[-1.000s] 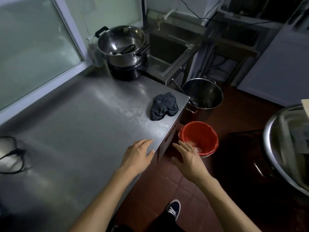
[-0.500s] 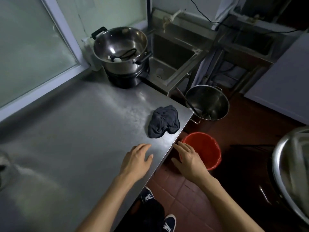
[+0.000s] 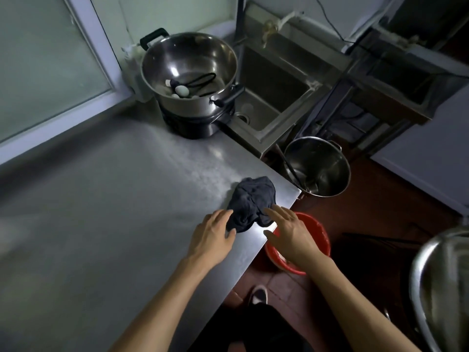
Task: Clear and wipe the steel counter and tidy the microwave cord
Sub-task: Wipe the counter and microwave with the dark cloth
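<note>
A crumpled dark cloth [image 3: 251, 201] lies near the right front corner of the steel counter [image 3: 106, 219]. My left hand [image 3: 212, 235] lies flat on the counter, its fingertips and thumb touching the cloth's near left edge. My right hand [image 3: 288, 231] reaches in with straight fingers, the fingertips at the cloth's near right edge. A black cord [image 3: 200, 81] lies coiled inside the steel pot [image 3: 189, 72] at the counter's far end.
A sink [image 3: 264, 97] adjoins the counter behind the pot. On the floor stand a steel bucket [image 3: 317, 166] and a red bucket [image 3: 314, 237] right of the counter's edge. A large steel bowl [image 3: 441, 288] fills the right edge. My shoe [image 3: 258, 295] is below.
Both hands have moved forward to the cloth; before they hovered at the counter's edge short of it. The view has shifted closer toward the pot.
</note>
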Demonstrator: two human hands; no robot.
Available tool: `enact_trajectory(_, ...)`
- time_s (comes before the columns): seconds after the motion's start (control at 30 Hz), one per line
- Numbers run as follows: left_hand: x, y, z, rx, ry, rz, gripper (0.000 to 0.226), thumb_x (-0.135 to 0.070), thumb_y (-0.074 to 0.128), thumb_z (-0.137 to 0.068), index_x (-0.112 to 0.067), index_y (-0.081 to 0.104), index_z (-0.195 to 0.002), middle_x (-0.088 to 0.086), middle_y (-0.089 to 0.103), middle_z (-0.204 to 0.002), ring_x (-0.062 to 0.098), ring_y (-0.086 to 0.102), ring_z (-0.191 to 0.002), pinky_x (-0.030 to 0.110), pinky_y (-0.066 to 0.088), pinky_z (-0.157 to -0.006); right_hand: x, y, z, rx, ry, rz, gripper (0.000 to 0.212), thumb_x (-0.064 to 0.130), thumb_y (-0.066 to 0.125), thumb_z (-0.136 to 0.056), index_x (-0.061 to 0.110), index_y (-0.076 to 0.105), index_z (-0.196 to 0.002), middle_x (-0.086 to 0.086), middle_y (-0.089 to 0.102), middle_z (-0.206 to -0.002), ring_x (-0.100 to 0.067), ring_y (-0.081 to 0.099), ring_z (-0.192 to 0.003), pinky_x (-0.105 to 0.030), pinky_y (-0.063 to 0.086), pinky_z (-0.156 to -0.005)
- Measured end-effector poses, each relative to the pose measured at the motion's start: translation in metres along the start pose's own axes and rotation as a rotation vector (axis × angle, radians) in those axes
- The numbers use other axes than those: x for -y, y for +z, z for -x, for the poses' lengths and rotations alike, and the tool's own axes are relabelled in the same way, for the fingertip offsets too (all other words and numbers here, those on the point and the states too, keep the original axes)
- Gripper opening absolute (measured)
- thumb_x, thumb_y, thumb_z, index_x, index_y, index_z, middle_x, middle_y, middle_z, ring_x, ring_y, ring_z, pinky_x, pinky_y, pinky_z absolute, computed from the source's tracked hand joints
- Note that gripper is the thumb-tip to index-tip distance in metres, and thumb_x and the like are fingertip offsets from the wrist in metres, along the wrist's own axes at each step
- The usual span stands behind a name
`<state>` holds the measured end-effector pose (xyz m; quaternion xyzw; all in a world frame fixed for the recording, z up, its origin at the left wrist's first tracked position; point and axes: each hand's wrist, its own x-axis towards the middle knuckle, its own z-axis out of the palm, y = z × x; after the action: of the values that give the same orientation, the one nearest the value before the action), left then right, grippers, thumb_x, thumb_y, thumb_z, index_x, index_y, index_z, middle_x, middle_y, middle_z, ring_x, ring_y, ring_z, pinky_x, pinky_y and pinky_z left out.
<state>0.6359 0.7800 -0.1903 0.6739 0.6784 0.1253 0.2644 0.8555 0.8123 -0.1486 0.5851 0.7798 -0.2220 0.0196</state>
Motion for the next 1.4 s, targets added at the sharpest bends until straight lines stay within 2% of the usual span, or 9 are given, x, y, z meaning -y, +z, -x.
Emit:
enact_trajectory(0.23,-0.015,0.023,-0.03,0.055,-0.06,-0.032,0.06,-0.037,0.055,-0.095,-0.02,0.036,-0.15,-0.001,0.042,-0.151,0.023,0.044,-0.132,0.039,0.043,-0.104,-0.041,0.009,-0.042,0.088,-0.056,0.053,0.07,0.038,0.062,-0.094,0.029,0.027,-0.154,-0.005,0.023,-0.163,-0.027,0.02,-0.15,-0.048,0.028,-0.117)
enact_trajectory(0.43,-0.039,0.048,-0.068,0.082,-0.231,-0.082,0.071,-0.047,0.058,-0.093,-0.022,0.029,-0.153,-0.001,0.029,-0.158,0.025,0.036,-0.137,0.042,0.042,-0.106,-0.064,0.016,-0.098,0.188,-0.199,0.113,0.081,0.027,0.066,-0.09,0.028,0.02,-0.157,-0.008,0.01,-0.166,-0.031,0.017,-0.15,-0.051,0.036,-0.114)
enact_trajectory(0.57,-0.051,0.068,-0.086,0.073,-0.333,-0.216,0.083,-0.053,0.063,-0.087,-0.027,0.023,-0.154,0.0,0.028,-0.156,0.028,0.038,-0.132,0.046,0.045,-0.097,-0.073,0.019,-0.13,0.249,-0.31,0.207,0.091,0.033,0.068,-0.089,0.034,0.009,-0.158,-0.005,-0.003,-0.167,-0.029,-0.002,-0.153,-0.048,0.021,-0.121)
enact_trajectory(0.67,-0.054,0.078,-0.091,0.045,-0.389,-0.289,0.078,-0.05,0.066,-0.085,-0.031,0.028,-0.15,-0.001,0.032,-0.152,0.027,0.038,-0.13,0.044,0.043,-0.095,-0.081,0.026,-0.148,0.298,-0.398,0.262,0.088,0.035,0.064,-0.09,0.036,0.007,-0.158,-0.004,-0.007,-0.167,-0.031,-0.007,-0.152,-0.049,0.014,-0.122)
enact_trajectory(0.73,-0.053,0.081,-0.09,0.019,-0.411,-0.298,0.072,-0.044,0.067,-0.086,-0.033,0.032,-0.148,-0.002,0.034,-0.149,0.025,0.038,-0.129,0.042,0.04,-0.096,-0.084,0.03,-0.154,0.316,-0.433,0.267,0.086,0.036,0.065,-0.09,0.035,0.012,-0.157,-0.006,-0.001,-0.167,-0.034,-0.002,-0.152,-0.048,0.017,-0.121)
enact_trajectory(0.87,-0.056,0.08,-0.089,-0.025,-0.437,-0.233,0.062,-0.026,0.067,-0.085,-0.029,0.044,-0.142,0.001,0.043,-0.141,0.026,0.045,-0.122,0.04,0.039,-0.094,-0.084,0.031,-0.158,0.248,-0.504,0.238,0.075,0.032,0.07,-0.085,0.029,0.036,-0.151,-0.007,0.028,-0.158,-0.036,0.019,-0.145,-0.045,0.027,-0.114)
enact_trajectory(1.0,-0.054,0.081,-0.08,-0.145,-0.461,-0.052,0.05,-0.007,0.068,-0.073,-0.022,0.061,-0.119,0.005,0.06,-0.113,0.033,0.057,-0.101,0.045,0.05,-0.076,-0.077,0.032,-0.156,0.251,-0.547,0.183,0.064,0.026,0.07,-0.081,0.025,0.049,-0.141,-0.006,0.044,-0.148,-0.034,0.035,-0.134,-0.042,0.034,-0.109)
enact_trajectory(1.1,-0.048,0.079,-0.061,-0.252,-0.451,0.025,0.045,-0.008,0.06,-0.065,-0.024,0.063,-0.107,0.003,0.064,-0.099,0.032,0.06,-0.088,0.046,0.053,-0.064,-0.068,0.036,-0.148,0.28,-0.56,0.051,0.059,0.018,0.07,-0.075,0.02,0.056,-0.132,-0.006,0.051,-0.139,-0.034,0.045,-0.123,-0.042,0.042,-0.102)
enact_trajectory(1.4,-0.026,0.06,0.058,-0.461,-0.559,0.096,0.043,-0.017,0.058,-0.078,-0.022,0.064,-0.121,0.001,0.062,-0.115,0.028,0.057,-0.1,0.044,0.051,-0.074,0.006,0.056,-0.075,0.231,-0.735,-0.144,0.061,0.016,0.061,-0.066,0.017,0.061,-0.127,-0.006,0.057,-0.131,-0.033,0.05,-0.113,-0.045,0.047,-0.097)
